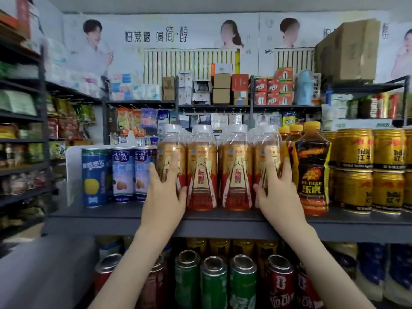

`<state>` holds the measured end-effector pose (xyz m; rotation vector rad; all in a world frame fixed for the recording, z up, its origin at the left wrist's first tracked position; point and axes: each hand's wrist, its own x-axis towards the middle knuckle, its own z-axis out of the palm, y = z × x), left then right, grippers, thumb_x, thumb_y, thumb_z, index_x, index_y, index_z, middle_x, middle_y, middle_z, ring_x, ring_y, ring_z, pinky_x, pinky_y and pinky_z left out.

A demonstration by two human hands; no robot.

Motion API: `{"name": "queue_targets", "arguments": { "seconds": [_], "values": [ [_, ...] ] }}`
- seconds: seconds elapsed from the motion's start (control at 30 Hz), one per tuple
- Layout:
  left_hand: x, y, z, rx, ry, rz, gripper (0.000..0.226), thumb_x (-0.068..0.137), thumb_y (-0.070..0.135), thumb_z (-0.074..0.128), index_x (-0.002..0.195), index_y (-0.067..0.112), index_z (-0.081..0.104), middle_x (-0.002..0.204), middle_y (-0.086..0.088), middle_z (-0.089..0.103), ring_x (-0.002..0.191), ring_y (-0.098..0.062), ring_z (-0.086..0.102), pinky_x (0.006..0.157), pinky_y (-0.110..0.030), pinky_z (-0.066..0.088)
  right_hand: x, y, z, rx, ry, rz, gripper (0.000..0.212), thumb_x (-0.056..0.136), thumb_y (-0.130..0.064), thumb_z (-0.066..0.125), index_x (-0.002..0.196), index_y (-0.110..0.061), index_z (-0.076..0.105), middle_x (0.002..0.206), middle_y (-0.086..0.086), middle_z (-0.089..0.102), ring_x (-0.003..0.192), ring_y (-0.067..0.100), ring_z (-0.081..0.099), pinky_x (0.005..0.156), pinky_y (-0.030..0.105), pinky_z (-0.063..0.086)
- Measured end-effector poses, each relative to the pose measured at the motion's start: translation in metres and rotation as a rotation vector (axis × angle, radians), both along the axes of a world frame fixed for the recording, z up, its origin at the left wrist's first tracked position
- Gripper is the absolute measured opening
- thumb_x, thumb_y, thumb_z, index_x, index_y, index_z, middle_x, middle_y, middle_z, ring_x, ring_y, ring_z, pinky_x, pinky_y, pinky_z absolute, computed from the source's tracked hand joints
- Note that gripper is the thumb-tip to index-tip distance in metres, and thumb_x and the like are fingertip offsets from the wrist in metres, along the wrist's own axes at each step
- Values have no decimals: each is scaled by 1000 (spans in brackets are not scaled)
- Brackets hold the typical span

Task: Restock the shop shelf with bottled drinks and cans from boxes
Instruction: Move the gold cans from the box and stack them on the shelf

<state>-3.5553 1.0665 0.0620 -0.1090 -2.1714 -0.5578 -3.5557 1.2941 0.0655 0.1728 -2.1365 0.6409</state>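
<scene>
From my head camera there is 1 view. The row of 4 gold bottles point(201, 175) stands upright in the middle of the frame, at the front edge of the grey shelf point(111, 219), with more white caps showing behind it. Each bottle's long axis is vertical, and the row runs left to right across the picture.

My left hand point(166, 188) lies on the leftmost bottle, fingers nearly straight and pointing up, thumb against its lower front. My right hand point(273, 188) does the same on the rightmost bottle, its fingers slipping in beside the dark bottle point(312, 172) that stands just to the right. Neither hand wraps fully round anything; both are spread and pressing, so the row sits between my 2 palms, directly ahead of them and slightly above the wrists.

I judge the coming move to be a push straight back or a squeeze to close the row, and both hands are equally near. The blue cans point(94, 177) stand just left of the row, close to my left fingers. I cannot see any box.
</scene>
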Motion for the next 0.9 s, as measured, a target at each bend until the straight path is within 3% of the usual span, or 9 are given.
{"name": "queue_targets", "arguments": {
  "seconds": [0.17,0.4,0.47,0.57,0.67,0.83,0.9],
  "values": [
    [2,2,0,6,-1,-15,80,98,30,47,142,47,-18,156,-23,7,130,-42,38,99,-46,40,-1,-5,-2,26,29,-28,85,97,-25,51,145,-46,-16,159,17,0,125,48,40,85,46,49],
    [2,3,0,15,7,-3,73,99,33,43,147,45,-11,158,-20,1,133,-41,32,96,-46,43,-3,-6,-2,38,58,-2,91,96,-22,52,137,-51,-24,158,18,-4,127,48,41,90,49,47],
    [1,3,-2,7,43,8,69,98,41,40,148,44,-8,158,-18,-3,138,-41,23,101,-48,40,-5,-5,-3,51,70,-2,90,96,-22,51,138,-49,-24,158,19,-4,127,48,41,88,49,48],
    [1,9,-1,-79,106,16,74,93,54,43,150,41,-2,159,-17,-6,144,-41,9,113,-54,22,-4,-8,-4,35,45,8,85,97,-22,49,145,-45,-16,158,18,-7,138,45,26,100,52,40],
    [0,23,-2,-220,209,29,78,88,51,52,152,34,11,158,-20,9,143,-43,14,112,-60,19,-1,-16,-8,83,111,-71,80,94,-25,51,152,-34,-3,159,20,-2,145,41,2,112,60,20],
    [-6,48,-1,-319,245,-9,76,86,46,58,151,30,21,156,-19,19,143,-39,19,111,-61,20,5,-31,-5,224,149,-36,82,87,-24,60,153,-29,12,159,15,10,146,36,5,113,56,12],
    [-7,54,-2,-334,236,-35,71,86,42,60,149,26,30,155,-20,22,143,-39,19,110,-61,26,7,-34,-6,200,196,-16,76,86,-20,60,152,-23,22,155,18,22,144,37,16,113,56,15]
  ]
}}
